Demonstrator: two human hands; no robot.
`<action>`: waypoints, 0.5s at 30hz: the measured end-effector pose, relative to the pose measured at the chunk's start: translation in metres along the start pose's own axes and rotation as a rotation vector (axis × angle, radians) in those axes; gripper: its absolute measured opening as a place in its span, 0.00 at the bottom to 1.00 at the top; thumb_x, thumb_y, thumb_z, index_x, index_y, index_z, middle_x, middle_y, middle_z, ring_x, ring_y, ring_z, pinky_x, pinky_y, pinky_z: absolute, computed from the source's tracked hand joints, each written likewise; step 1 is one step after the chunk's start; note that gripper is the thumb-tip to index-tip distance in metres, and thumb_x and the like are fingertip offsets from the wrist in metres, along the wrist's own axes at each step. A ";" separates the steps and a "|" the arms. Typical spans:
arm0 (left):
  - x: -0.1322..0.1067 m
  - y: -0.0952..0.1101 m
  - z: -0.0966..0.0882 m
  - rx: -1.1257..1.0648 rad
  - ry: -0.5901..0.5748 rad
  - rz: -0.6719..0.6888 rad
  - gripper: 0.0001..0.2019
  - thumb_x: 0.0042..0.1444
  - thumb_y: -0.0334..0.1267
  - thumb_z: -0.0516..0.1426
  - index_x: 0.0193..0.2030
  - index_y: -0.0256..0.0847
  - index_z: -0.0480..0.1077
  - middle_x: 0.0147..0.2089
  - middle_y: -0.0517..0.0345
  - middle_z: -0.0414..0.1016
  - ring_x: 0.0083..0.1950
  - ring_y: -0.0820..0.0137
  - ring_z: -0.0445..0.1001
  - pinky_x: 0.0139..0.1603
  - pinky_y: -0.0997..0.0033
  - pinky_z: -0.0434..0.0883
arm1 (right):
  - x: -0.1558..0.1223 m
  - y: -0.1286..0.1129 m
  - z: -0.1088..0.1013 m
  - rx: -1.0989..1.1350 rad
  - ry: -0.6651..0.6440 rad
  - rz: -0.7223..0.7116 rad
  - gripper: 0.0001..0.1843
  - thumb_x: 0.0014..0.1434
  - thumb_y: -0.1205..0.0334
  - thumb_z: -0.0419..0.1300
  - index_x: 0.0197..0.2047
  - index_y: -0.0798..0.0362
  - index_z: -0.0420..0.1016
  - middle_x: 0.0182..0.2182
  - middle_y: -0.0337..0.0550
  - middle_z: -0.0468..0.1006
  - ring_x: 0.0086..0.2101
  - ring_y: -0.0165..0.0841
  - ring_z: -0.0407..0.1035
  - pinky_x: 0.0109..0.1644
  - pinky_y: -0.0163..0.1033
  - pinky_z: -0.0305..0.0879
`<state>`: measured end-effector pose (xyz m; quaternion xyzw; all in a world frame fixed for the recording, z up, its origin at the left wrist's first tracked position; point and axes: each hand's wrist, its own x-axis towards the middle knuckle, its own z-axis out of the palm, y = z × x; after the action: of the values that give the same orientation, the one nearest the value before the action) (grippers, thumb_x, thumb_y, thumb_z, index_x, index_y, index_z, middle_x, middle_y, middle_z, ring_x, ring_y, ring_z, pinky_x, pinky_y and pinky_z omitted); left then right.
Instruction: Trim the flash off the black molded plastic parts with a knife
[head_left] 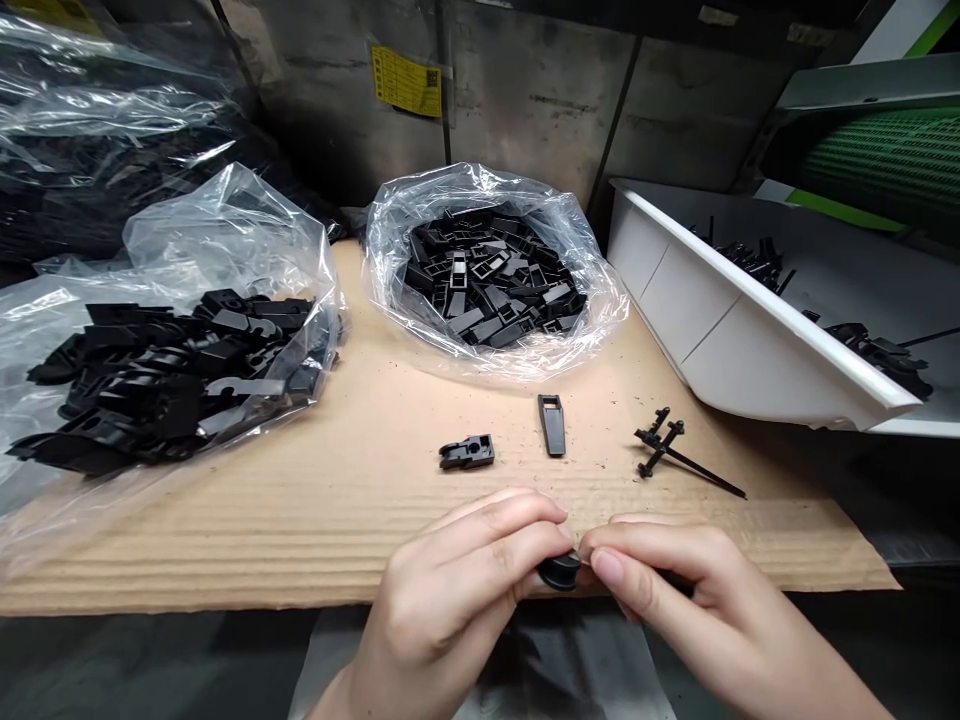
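Note:
My left hand (472, 565) is closed around a small black plastic part (559, 572), whose rounded, grooved end shows below the fingertips near the front edge of the cardboard. My right hand (667, 580) is pinched at the right side of that part; whatever lies between its thumb and forefinger is too hidden to name. Just beyond the hands lie a black plastic housing (468, 453) with a rounded end and a flat black tapered lever (552, 427) with a rectangular opening. To their right is a black plastic sprue (660, 442) with small pins and a long stem.
Cardboard (315, 520) covers the work surface. A clear bag (247, 230) of black parts lies left; another open bag (592, 300) holds many levers at the back. A white bin (750, 320) with sprue pieces stands right. Metal panels (540, 100) rise behind.

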<state>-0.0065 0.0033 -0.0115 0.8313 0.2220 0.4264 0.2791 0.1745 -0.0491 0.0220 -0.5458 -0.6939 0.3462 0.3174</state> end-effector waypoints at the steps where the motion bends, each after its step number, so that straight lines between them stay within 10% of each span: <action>1: 0.001 0.000 0.000 0.004 0.005 -0.013 0.16 0.53 0.20 0.53 0.45 0.39 0.71 0.46 0.54 0.75 0.46 0.68 0.74 0.49 0.75 0.69 | 0.001 -0.001 -0.003 0.030 -0.040 0.015 0.13 0.59 0.61 0.52 0.28 0.49 0.74 0.24 0.34 0.76 0.29 0.27 0.72 0.31 0.25 0.67; 9: 0.006 0.006 -0.004 -0.075 0.055 -0.228 0.12 0.52 0.29 0.58 0.43 0.44 0.73 0.37 0.60 0.78 0.37 0.70 0.76 0.38 0.81 0.72 | -0.005 0.007 -0.004 0.316 -0.169 0.222 0.11 0.58 0.58 0.53 0.34 0.51 0.75 0.24 0.35 0.70 0.23 0.22 0.65 0.26 0.24 0.63; 15: 0.010 0.007 -0.008 -0.206 0.002 -0.402 0.10 0.49 0.37 0.61 0.41 0.48 0.74 0.34 0.64 0.78 0.34 0.72 0.76 0.34 0.84 0.71 | -0.013 0.007 0.011 0.427 0.075 0.276 0.08 0.56 0.58 0.55 0.30 0.49 0.74 0.23 0.34 0.68 0.20 0.21 0.62 0.24 0.24 0.60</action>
<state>-0.0069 0.0065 0.0027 0.7370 0.3388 0.3833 0.4417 0.1716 -0.0623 0.0095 -0.5684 -0.5116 0.5045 0.4008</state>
